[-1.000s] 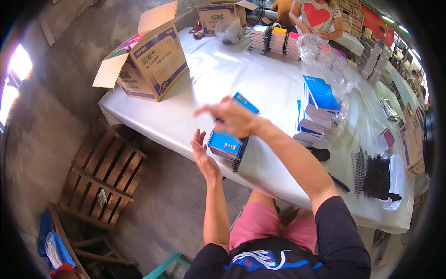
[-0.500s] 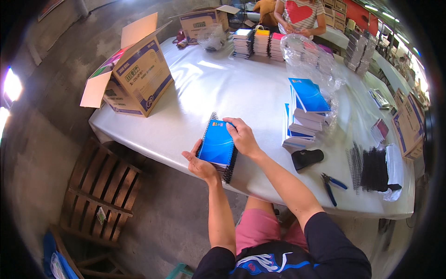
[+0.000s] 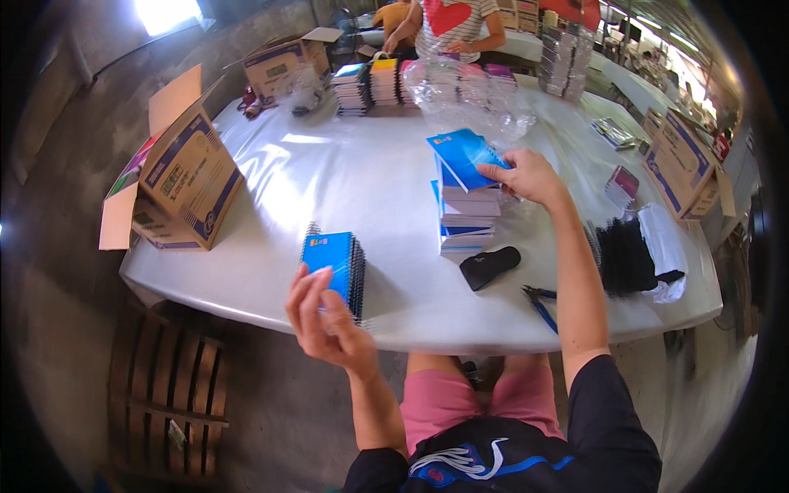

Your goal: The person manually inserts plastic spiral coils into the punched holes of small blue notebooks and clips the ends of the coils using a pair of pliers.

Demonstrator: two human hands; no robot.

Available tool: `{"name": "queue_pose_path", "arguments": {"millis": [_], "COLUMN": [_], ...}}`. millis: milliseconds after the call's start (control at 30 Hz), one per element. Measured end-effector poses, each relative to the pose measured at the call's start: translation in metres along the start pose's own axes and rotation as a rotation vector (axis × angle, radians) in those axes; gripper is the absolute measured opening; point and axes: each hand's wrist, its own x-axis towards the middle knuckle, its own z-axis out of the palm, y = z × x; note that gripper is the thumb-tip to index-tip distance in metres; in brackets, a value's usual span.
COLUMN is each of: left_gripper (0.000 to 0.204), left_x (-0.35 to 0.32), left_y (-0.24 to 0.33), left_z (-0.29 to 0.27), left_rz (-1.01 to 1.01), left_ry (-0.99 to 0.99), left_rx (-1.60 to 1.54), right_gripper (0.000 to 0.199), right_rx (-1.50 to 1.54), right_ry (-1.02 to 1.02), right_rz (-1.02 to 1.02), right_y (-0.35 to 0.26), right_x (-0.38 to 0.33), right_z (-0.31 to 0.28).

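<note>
A stack of blue spiral notebooks (image 3: 329,246) with black coils lies near the table's front edge. My left hand (image 3: 329,320) is raised just in front of it, slightly blurred, its fingers half bent and apart with nothing in them. Farther right stands an uneven pile of notepads (image 3: 468,205), white page edges outward. On its top lies a blue-covered notepad (image 3: 464,156), set askew. My right hand (image 3: 526,177) pinches its right edge, thumb on the cover and the other fingers partly hidden beneath.
An open carton (image 3: 185,185) stands at left. By the pile lie a black pouch-like item (image 3: 491,267), blue-handled pliers (image 3: 541,306) and black binding coils (image 3: 625,256). Clear plastic wrap (image 3: 468,94) and coloured notebook stacks (image 3: 384,80) sit toward the back, where another person (image 3: 452,33) stands.
Both hands have left the spiral notebook stack. My right hand has moved right and far to the top notepad of the pile; my left has drawn back toward me. The whole view has shifted.
</note>
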Motion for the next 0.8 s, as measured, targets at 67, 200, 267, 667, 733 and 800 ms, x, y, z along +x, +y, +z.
{"name": "queue_pose_path", "arguments": {"millis": [67,200,267,667,733,800], "left_gripper": [0.02,0.026,0.037,0.058,0.056,0.048], "left_x": [-0.005,-0.026,-0.048,-0.151,-0.158,-0.156], "left_y": [0.018,0.06,0.069,0.019,0.013,0.017], "left_z": [0.008,0.028,0.032,0.071,0.077,0.078], "left_rz": [0.144,0.324,0.387,0.207,0.21,0.216], "left_ry": [-0.168,-0.435,-0.53,-0.881,-0.816,-0.794], "left_rx": [-0.009,0.006,0.049,0.358,0.391,0.378], "right_gripper": [0.038,0.029,0.025,0.032,0.03,0.03], "right_rx": [0.047,0.288,0.378,-0.076,-0.393,-0.423], "right_ry": [0.136,0.262,0.07,0.204,0.25,0.182], "right_rz": [-0.048,-0.212,-0.347,0.114,0.175,0.196], "right_y": [-0.01,-0.012,-0.004,0.162,0.183,0.195], "right_x": [-0.018,-0.072,-0.112,-0.124,-0.111,-0.103], "right_z": [-0.005,-0.007,0.004,0.05,0.059,0.063]}}
